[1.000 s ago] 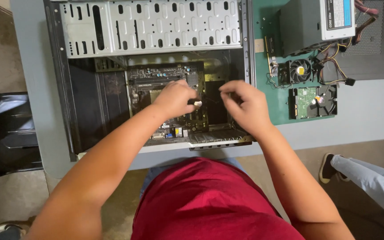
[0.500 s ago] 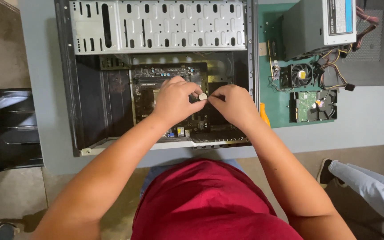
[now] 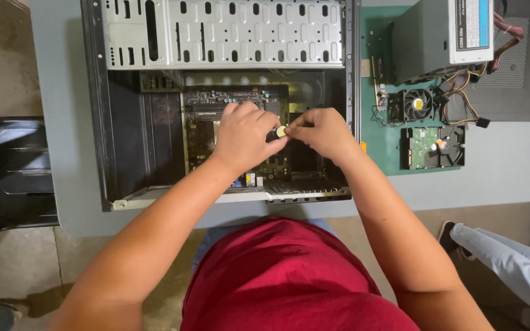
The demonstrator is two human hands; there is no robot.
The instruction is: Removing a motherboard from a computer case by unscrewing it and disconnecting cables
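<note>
- Presently, item one: small round silver-yellow coin-shaped disc (image 3: 281,131), likely a button-cell battery though too small to confirm, held above the dark green motherboard (image 3: 203,132) inside the open black-and-grey steel computer case (image 3: 130,153).
- Left hand (image 3: 245,136): fingers curled, thumb and forefinger tips closing on the disc from the left side.
- Right hand (image 3: 321,130): fingers bunched, pinching the same disc from the right; the two hands meet at it, fingertips touching.
- Step in hand, as judged: the disc sits between both hands over the board's lower right area, either being passed between them or being turned to line it up.
- Next move, as judged: calls for one hand to take sole hold, a clear sight of the spot on the board beneath, and a light touch near the fine components.
- Surroundings: perforated grey metal drive cage (image 3: 222,34) at the far end of the case; grey table (image 3: 504,165) beneath; green mat (image 3: 387,153) to the right carrying a grey box-shaped power supply (image 3: 430,37) with coloured wires, a black cooling fan (image 3: 418,104) and a bare hard drive (image 3: 432,147).
- Another person's light-trousered leg (image 3: 510,263) stands at lower right, well apart.
</note>
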